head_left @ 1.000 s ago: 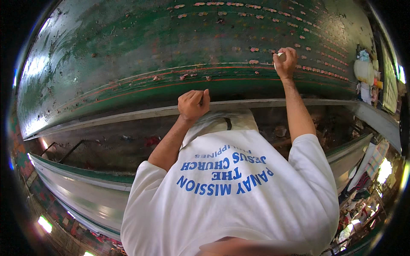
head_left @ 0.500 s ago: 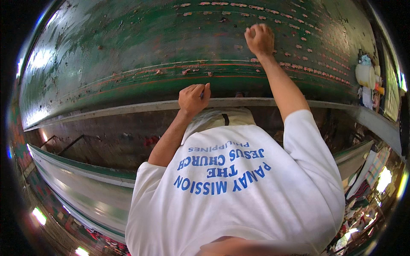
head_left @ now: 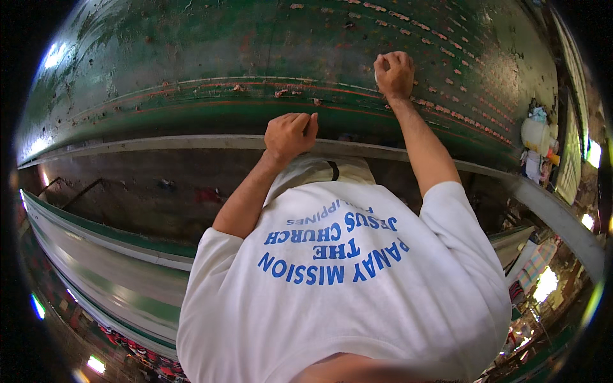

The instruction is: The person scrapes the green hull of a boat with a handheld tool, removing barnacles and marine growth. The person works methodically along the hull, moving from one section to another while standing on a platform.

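A long dark-green table (head_left: pixel 211 51) with a glossy, scuffed surface stretches in front of me. My left hand (head_left: pixel 291 136) is closed above its near edge, and I cannot make out what, if anything, its fingers hold. Farther out on the right, my right hand (head_left: pixel 394 75) is curled, thumb and fingers drawn together over the table. Whatever it may pinch is hidden. Close by it runs a row of small pinkish pieces (head_left: pixel 461 117) along the near side. More pinkish pieces (head_left: pixel 408 19) lie in rows at the far right.
Reddish lines run along the table near its grey front rail (head_left: pixel 191 143). A whitish container (head_left: pixel 535 135) with cloths hangs or stands at the right end. Behind me, to the left, is another long table (head_left: pixel 108 268). A checked cloth (head_left: pixel 537 262) is at the right.
The view has turned and shifted, so the table appears higher at left and lower at right. My right hand has come slightly nearer. Both hands stay closed.
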